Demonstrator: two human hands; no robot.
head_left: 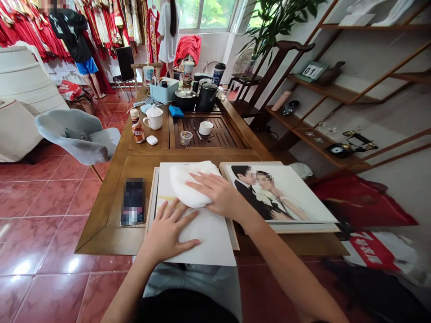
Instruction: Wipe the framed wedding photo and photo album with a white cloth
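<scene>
- Left hand (173, 235): fingers spread apart, palm down on the white panel (208, 242); not gripping.
- Right hand (220, 193): fingers extended flat over the white cloth (182, 190), not clamped.
- Cloth lies on the panel's upper part; likely light, soft, squashy. Bunch it from the top.
- Panel overhangs the desk (111, 211) edge near you; looks stiff, smooth, maybe slippery, easily marked. Hold by side edges.
- Photo panel (311, 193) just right.
</scene>
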